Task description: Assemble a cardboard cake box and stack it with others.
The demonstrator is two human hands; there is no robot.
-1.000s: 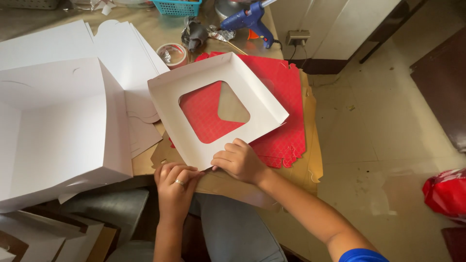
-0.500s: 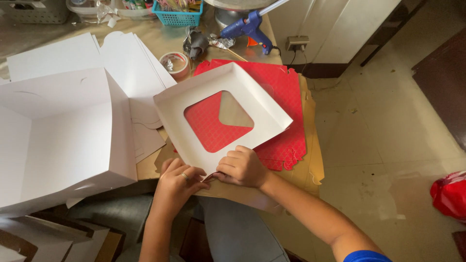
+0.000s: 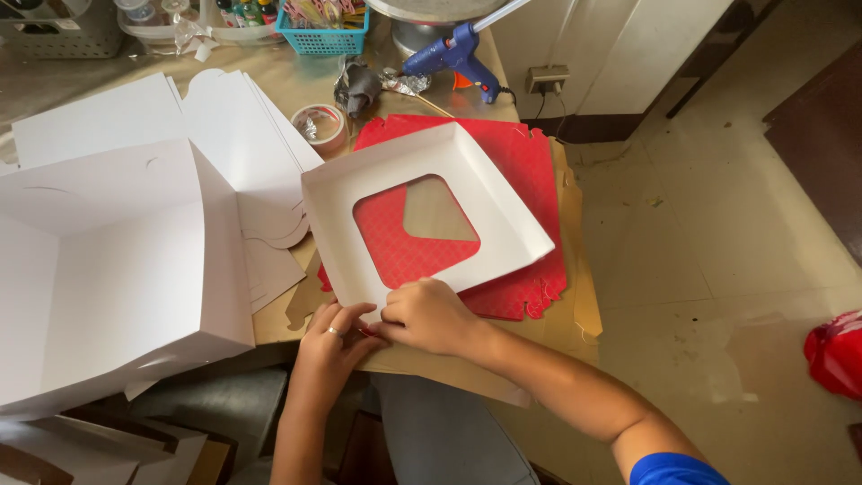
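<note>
A white cardboard box lid [image 3: 503,224] with a square window cut in its middle lies open side up on a red patterned cardboard sheet [image 3: 530,171]. My right hand [image 3: 429,316] presses on the lid's near corner with fingers curled over its edge. My left hand [image 3: 330,341], with a ring on one finger, pinches the same corner from the left, touching the right hand. Both hands hold that corner of the lid.
A large white open box [image 3: 117,269] stands at the left, with flat white box blanks [image 3: 180,117] behind it. A tape roll [image 3: 321,126], a blue glue gun [image 3: 453,56] and a blue basket [image 3: 325,18] sit at the table's far side. A red bag [image 3: 835,350] lies on the floor.
The lid has shifted slightly right and away with both hands still at its near corner; the hands have closed together on that corner.
</note>
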